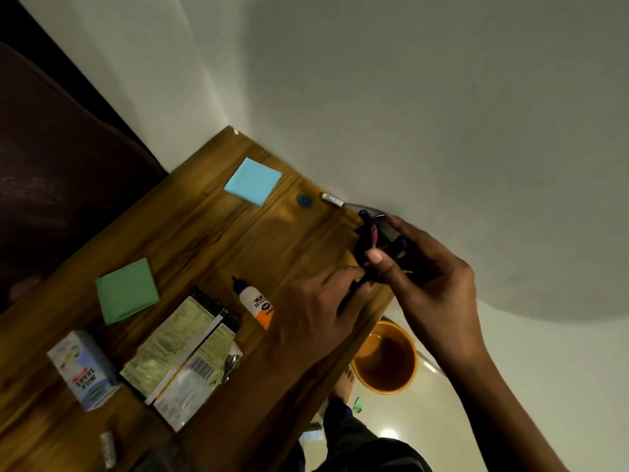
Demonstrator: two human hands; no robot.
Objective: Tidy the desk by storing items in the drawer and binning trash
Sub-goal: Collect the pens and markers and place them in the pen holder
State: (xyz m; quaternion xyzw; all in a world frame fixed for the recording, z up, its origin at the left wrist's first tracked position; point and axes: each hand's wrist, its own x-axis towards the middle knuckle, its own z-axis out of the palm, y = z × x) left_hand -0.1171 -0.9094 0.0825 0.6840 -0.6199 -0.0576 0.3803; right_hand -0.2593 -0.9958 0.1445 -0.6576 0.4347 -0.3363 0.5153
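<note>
Both gripping a dark mesh holder (383,243) of pens at the desk (204,240) edge — right hand (432,267) clutching, left hand (320,315) pinching below, pens pointing toward the wall.

The carton (83,369) at lower left reads "MILK SHAKE", upside down. The glue bottle (256,303) at centre reads "FEVICOL". The packet (183,359) between them carries a barcode; its small print is unreadable.

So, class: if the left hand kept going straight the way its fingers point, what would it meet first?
The left hand points up-right at the dark object gripped by the right hand. Its fingertips already seem to touch it, though blur hides the contact.
</note>
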